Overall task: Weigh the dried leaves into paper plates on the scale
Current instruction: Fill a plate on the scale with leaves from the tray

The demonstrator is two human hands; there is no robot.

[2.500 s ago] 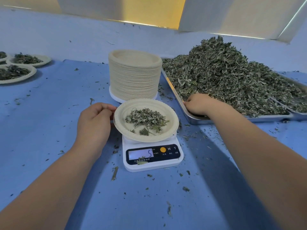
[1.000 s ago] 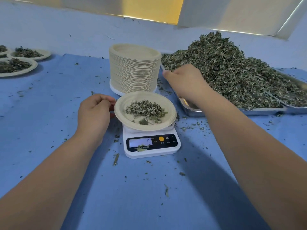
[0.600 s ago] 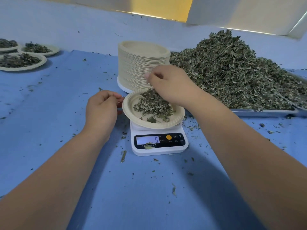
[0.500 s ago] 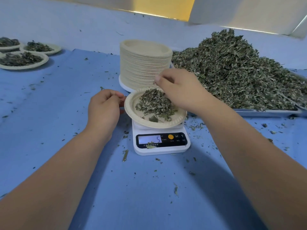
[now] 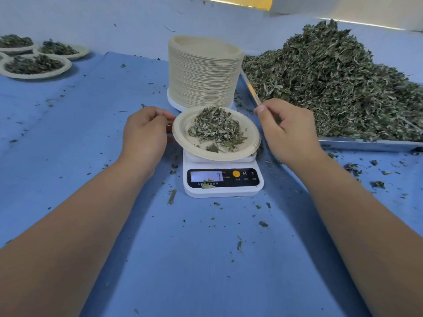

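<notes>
A paper plate (image 5: 183, 136) holding a small heap of dried leaves (image 5: 216, 128) sits slightly tilted on the white digital scale (image 5: 223, 191), whose display shows a single digit. My left hand (image 5: 145, 133) is at the plate's left rim, with curled fingers and thumb pinching the edge. My right hand (image 5: 286, 130) hovers just right of the plate, loosely curled with the thumb out, and I see nothing in it. A big pile of dried leaves (image 5: 332, 83) fills the metal tray (image 5: 366, 145) to the right.
A tall stack of empty paper plates (image 5: 203, 72) stands right behind the scale. Several filled plates (image 5: 34, 66) lie at the far left. Leaf crumbs are scattered over the blue table cover (image 5: 206, 259) around the scale.
My right hand carried leaves from the tray, dropped them on the plate and drew back to the right. The heap grew and the scale reading rose. My left hand stayed at the rim.
</notes>
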